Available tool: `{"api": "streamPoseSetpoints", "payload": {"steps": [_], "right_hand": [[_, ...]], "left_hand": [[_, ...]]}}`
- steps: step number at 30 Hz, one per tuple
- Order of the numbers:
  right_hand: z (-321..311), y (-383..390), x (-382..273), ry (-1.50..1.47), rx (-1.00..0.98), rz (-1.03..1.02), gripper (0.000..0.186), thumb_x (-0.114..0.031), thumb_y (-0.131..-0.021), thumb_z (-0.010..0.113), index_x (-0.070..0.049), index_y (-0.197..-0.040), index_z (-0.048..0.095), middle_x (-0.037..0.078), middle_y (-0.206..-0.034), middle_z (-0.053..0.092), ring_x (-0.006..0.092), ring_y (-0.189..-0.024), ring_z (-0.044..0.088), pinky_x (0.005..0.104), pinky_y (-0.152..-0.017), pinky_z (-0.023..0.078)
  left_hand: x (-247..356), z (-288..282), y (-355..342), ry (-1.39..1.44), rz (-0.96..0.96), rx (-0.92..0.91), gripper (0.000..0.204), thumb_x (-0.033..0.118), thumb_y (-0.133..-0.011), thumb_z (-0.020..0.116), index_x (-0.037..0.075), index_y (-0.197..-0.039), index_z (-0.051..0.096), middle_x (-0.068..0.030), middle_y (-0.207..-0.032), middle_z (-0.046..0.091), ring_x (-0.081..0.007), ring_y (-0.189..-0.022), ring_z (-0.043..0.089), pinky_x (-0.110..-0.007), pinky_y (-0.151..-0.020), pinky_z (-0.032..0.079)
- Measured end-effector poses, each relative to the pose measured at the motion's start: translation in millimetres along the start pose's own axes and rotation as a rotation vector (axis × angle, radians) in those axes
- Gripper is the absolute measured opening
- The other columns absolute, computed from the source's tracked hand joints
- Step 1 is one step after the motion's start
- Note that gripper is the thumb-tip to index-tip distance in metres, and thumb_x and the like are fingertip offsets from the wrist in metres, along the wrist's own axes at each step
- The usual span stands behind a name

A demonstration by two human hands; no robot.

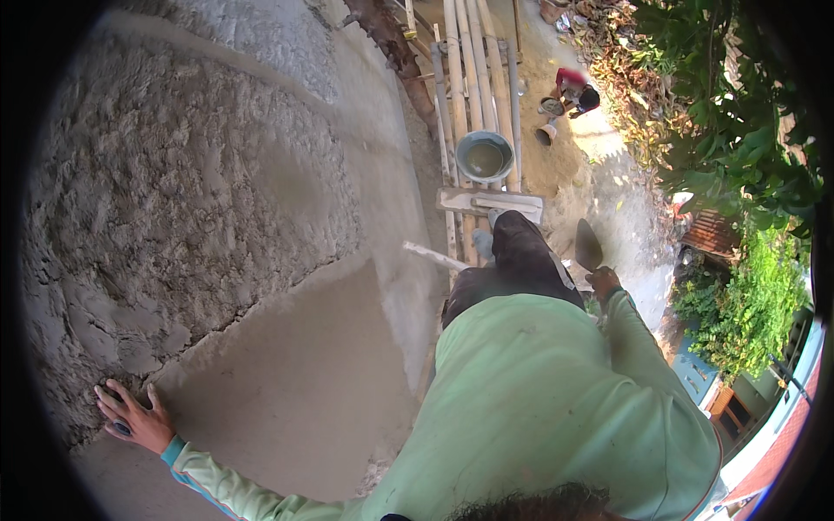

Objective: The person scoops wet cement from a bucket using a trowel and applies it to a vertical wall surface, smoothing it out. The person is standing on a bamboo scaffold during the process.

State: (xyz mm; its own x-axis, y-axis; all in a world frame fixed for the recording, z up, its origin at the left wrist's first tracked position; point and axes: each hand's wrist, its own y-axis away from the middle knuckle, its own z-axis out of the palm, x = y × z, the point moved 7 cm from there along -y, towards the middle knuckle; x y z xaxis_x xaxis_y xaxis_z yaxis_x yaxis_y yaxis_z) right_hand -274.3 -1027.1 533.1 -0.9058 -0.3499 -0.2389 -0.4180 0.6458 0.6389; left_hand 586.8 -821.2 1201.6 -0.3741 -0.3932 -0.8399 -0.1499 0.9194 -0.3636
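Observation:
My left hand [132, 418] lies flat with fingers spread on the grey wall [287, 365], at the edge where rough fresh plaster [174, 200] meets the smoother patch. A ring shows on one finger. My right hand [601, 282] hangs out to the right, gripping the handle of a trowel [588, 244] whose pointed blade sticks upward. My light green sleeves and dark trousers fill the lower middle.
I stand on a bamboo scaffold [473, 78] carrying a round basin of wet mortar [484, 157] and a flat wooden board [491, 204]. Far below, a person in red [573, 89] crouches beside buckets on the dirt ground. Green bushes [738, 174] line the right side.

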Motion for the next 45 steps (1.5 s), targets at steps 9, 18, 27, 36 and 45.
{"api": "streamPoseSetpoints", "payload": {"steps": [9, 18, 27, 36, 45], "right_hand": [[-68, -27, -24, -0.883, -0.001, 0.621, 0.033, -0.026, -0.090, 0.071, 0.000, -0.108, 0.059, 0.013, -0.085, 0.064, 0.0226, -0.068, 0.064, 0.0367, -0.056, 0.053], [-47, -40, -3, -0.965, 0.043, 0.664, 0.036, -0.029, -0.090, 0.071, 0.000, -0.110, 0.062, 0.013, -0.083, 0.065, 0.0215, -0.064, 0.065, 0.0358, -0.055, 0.053], [21, -29, 13, 0.031, -0.048, 0.173, 0.033, -0.026, -0.084, 0.071, -0.013, -0.114, 0.070, 0.013, -0.107, 0.072, 0.0350, -0.106, 0.065, 0.0444, -0.091, 0.052], [27, -32, 52, -0.283, 0.224, 0.240, 0.032, -0.031, -0.090, 0.062, 0.000, -0.090, 0.072, 0.016, -0.078, 0.070, 0.0272, -0.065, 0.067, 0.0427, -0.062, 0.054], [50, -103, 76, -1.184, 0.415, 0.661, 0.037, -0.034, -0.092, 0.059, 0.001, -0.101, 0.066, 0.018, -0.079, 0.065, 0.0305, -0.070, 0.066, 0.0432, -0.062, 0.053]], "left_hand": [[-6, 5, 4, -0.071, -0.027, -0.017, 0.084, 0.055, -0.091, 0.064, 0.028, -0.160, 0.026, -0.0004, -0.168, 0.020, -0.0251, -0.153, 0.023, -0.059, -0.118, 0.021], [-13, 19, -3, -0.317, -0.127, -0.310, 0.082, 0.056, -0.092, 0.063, 0.027, -0.160, 0.027, -0.0016, -0.167, 0.021, -0.0270, -0.150, 0.028, -0.059, -0.118, 0.025], [4, 10, -11, -0.577, -0.265, -0.728, 0.081, 0.053, -0.091, 0.066, 0.025, -0.159, 0.030, -0.0040, -0.167, 0.022, -0.0285, -0.149, 0.030, -0.057, -0.117, 0.027], [12, 45, -10, -0.374, -0.389, -0.432, 0.075, 0.052, -0.094, 0.061, 0.027, -0.158, 0.031, -0.0018, -0.164, 0.029, -0.0278, -0.147, 0.034, -0.056, -0.117, 0.028], [29, 19, -42, -0.616, -0.589, -0.636, 0.079, 0.057, -0.092, 0.059, 0.026, -0.158, 0.031, -0.0088, -0.160, 0.032, -0.0331, -0.146, 0.032, -0.056, -0.115, 0.030]]}}
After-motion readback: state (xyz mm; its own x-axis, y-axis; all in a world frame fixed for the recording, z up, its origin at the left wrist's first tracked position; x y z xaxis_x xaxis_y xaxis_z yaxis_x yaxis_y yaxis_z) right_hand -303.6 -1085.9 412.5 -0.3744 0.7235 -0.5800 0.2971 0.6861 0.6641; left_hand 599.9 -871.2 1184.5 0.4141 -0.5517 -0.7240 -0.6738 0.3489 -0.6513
